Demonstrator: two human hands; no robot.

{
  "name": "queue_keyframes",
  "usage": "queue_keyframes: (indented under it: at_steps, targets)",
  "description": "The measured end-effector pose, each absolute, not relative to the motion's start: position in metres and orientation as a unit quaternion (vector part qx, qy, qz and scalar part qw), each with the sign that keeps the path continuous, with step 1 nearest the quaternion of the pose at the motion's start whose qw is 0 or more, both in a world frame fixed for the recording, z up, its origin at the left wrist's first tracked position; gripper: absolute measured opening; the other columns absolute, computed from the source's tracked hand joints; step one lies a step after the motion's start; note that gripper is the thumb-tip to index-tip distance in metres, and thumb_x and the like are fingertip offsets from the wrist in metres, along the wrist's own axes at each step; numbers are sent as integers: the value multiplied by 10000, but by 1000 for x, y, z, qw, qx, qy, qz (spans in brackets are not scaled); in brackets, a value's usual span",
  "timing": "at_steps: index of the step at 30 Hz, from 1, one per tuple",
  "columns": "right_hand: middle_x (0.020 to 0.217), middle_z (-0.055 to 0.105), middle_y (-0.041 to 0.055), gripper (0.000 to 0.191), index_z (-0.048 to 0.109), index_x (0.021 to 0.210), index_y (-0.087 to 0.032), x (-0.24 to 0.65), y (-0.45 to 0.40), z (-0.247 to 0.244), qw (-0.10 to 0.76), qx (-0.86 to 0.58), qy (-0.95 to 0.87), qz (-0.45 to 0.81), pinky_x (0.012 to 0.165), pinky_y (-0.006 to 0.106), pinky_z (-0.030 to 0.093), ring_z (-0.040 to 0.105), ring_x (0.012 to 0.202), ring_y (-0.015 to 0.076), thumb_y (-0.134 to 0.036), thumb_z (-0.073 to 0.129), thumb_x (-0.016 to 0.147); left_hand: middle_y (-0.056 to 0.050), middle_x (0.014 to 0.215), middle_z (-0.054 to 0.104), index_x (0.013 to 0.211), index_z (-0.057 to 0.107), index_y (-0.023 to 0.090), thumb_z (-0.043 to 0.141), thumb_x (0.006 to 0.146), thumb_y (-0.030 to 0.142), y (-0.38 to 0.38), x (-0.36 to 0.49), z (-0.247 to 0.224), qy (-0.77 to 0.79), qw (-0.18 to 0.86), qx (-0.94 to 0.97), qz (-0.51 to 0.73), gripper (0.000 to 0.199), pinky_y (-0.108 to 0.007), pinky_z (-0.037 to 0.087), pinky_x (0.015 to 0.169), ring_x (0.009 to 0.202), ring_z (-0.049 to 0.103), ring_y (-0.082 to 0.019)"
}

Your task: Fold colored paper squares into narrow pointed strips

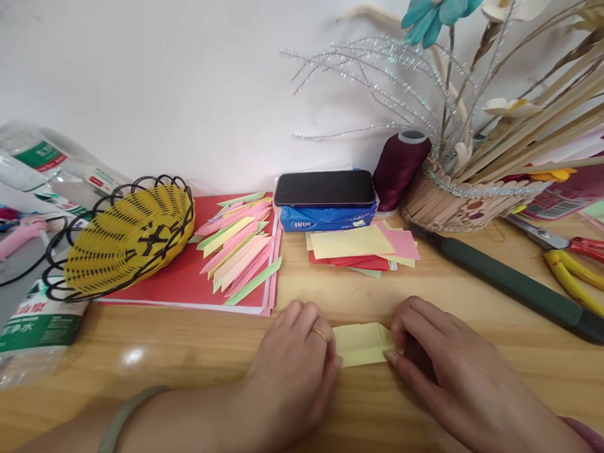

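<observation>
Together, the left hand point(301, 367) and right hand point(445, 360) are pinching opposite ends of a creased yellow paper strip point(362, 345) on the table point(177, 352), while the stacked paper slips point(355, 244) are lying just beyond it, before the blue packet point(326, 217).

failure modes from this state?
The left hand and right hand pinch opposite ends of the yellow paper; uneven pull could crease it crooked or tear it.

The phone lies atop the blue pack; a bump might slide it off.
</observation>
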State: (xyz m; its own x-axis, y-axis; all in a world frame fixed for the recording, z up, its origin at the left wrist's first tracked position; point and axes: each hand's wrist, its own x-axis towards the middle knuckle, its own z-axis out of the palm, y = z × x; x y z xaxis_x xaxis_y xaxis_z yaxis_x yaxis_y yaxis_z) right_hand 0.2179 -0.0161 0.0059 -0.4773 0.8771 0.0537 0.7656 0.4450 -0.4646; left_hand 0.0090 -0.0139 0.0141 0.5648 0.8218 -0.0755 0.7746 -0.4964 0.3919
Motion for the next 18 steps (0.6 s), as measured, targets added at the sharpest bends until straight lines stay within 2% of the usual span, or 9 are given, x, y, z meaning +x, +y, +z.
queue_keyframes:
  at_steps: [4, 7, 9, 11, 13, 15, 18]
  targets:
    - [777, 485, 21, 135, 408, 746, -213, 222, -15, 6, 151, -478, -834, 232, 594, 298, 417, 488, 696, 153, -139, 384, 856, -56, 864, 468, 847, 494, 153, 430, 802, 83, -16, 7, 11, 457, 183, 865, 94, 105, -354, 414, 678, 786, 402, -199]
    - [822, 508, 30, 163, 478, 786, -208, 224, -17, 7, 173, -459, -843, 223, 615, 286, 427, 511, 729, 147, -133, 367, 878, -29, 896, 464, 956, 542, 231, 508, 817, 106, -18, 8, 3, 422, 116, 892, 112, 190, -299, 386, 660, 788, 411, -184]
    - [859, 535, 32, 190, 551, 877, -224, 223, -20, 8, 187, -437, -863, 170, 625, 290, 428, 528, 745, 150, -137, 382, 879, -7, 878, 472, 980, 568, 302, 576, 830, 183, -19, 9, -3, 406, 59, 905, 115, 191, -285, 367, 674, 787, 416, -177]
    - [862, 571, 32, 247, 580, 986, -239, 223, -26, 8, 197, -399, -891, 87, 649, 319, 430, 542, 754, 166, -143, 379, 880, 10, 793, 472, 987, 580, 317, 613, 831, 288, -21, 9, -7, 413, 13, 902, 127, 162, -288, 346, 684, 759, 419, -170]
    - [873, 612, 44, 318, 573, 1066, -207, 223, -31, 8, 199, -358, -912, -5, 706, 369, 428, 553, 791, 196, -120, 331, 879, 20, 765, 479, 1092, 540, 354, 591, 853, 312, -24, 8, -6, 384, -33, 916, 112, 248, -300, 323, 694, 744, 425, -165]
    - [937, 641, 63, 379, 562, 1102, -156, 225, -36, 9, 182, -324, -925, -80, 756, 394, 419, 559, 849, 216, -62, 293, 851, 13, 808, 508, 1168, 499, 338, 575, 867, 286, -27, 5, -2, 347, -67, 931, 85, 315, -314, 305, 710, 777, 438, -168]
    - [1001, 654, 71, 422, 562, 1104, -128, 229, -39, 11, 154, -295, -934, -131, 747, 393, 429, 569, 869, 225, -20, 305, 787, -2, 849, 526, 1168, 509, 267, 576, 863, 250, -32, 0, 5, 333, -94, 936, 72, 313, -326, 284, 717, 808, 438, -171]
